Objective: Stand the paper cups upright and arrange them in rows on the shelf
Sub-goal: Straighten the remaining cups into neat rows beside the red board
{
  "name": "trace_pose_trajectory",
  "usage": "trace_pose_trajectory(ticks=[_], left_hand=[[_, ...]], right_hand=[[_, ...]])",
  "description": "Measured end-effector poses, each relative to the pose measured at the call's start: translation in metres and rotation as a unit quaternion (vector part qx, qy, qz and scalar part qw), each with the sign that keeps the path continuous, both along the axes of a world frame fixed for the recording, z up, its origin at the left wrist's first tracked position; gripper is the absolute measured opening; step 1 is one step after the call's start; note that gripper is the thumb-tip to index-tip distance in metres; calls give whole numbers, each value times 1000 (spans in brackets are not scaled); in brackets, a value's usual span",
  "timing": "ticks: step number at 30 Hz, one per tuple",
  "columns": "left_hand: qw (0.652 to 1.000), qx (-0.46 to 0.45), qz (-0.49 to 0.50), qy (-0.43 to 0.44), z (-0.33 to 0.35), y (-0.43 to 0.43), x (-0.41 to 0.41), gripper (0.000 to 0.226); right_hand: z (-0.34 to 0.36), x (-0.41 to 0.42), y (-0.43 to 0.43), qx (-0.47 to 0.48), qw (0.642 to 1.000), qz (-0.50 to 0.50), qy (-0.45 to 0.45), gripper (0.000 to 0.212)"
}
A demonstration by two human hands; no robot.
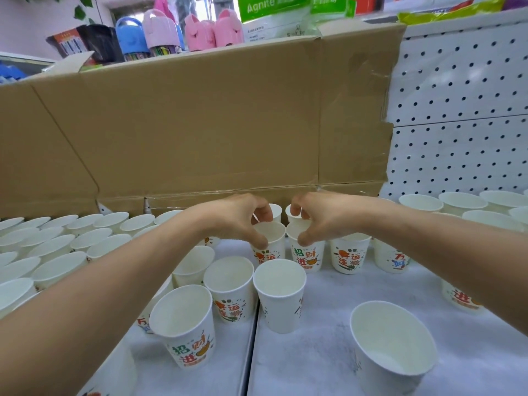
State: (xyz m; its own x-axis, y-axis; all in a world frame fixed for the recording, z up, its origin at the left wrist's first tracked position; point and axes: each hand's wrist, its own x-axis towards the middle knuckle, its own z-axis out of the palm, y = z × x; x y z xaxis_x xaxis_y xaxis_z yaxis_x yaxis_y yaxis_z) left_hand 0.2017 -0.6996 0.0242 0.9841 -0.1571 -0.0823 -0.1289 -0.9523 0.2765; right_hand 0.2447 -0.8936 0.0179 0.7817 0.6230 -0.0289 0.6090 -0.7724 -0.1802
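- The left hand [240,221] is curled over the rim of the left-hand cup [273,242]. The thumb is pressed to the front wall and the fingers are hooked over the far edge, so the cup is pinched.
- The right hand [323,218] pinches the right-hand cup [308,252] in the same way.
- Both cups stand upright side by side on the shelf [328,324], just in front of the cardboard box [200,124]. Two back cups [276,210] are seen between them and the box.
- The step in hand is judged to be the setting of this pair into a row in front of the box.
- The rims should be held lightly, since thin paper is likely to buckle under a hard pinch.
- The pair should be set flat, in line with the printed cups [350,254] to the right along the box, rims nearly touching.
- Fingers are best lifted straight up on release, so that neighbours are not tipped.
- The loose cups [281,292] farther out from the box are judged to be the next to be placed.
- The finished rows [57,244] at the left end of the box can be taken as the pattern for spacing.
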Motion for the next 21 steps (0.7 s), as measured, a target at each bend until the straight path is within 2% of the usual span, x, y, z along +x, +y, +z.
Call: trace_pose_trajectory(ticks=[3,6,8,10,11,13,16,18,21], left_hand=[[1000,23,4,4,1,-1,-1,52],[996,58,-1,-72,6,-7,-11,53],[992,34,-25,-123,12,-16,-30,48],[995,-22,-52,-86,17,-24,-56,49],[996,-26,-63,-49,18,-28,-70,54],[997,33,-67,-7,17,-34,-92,69],[986,157,-57,-20,9,-41,-100,81],[981,180,-61,-34,2,-44,-96,80],[980,179,-78,-46,-4,-48,-91,68]], right_hand=[[-1,0,-3,9,1000,-1,4,64],[5,-8,-12,45,999,17,-15,59],[15,-24,-25,75,996,42,-11,49],[28,-48,-45,84,993,71,39,45],[32,-61,-55,72,992,83,69,48],[39,-88,-73,31,988,96,119,54],[38,-124,-86,-65,982,85,155,68],[28,-142,-89,-121,982,82,120,74],[11,-150,-94,-131,985,97,52,68]])
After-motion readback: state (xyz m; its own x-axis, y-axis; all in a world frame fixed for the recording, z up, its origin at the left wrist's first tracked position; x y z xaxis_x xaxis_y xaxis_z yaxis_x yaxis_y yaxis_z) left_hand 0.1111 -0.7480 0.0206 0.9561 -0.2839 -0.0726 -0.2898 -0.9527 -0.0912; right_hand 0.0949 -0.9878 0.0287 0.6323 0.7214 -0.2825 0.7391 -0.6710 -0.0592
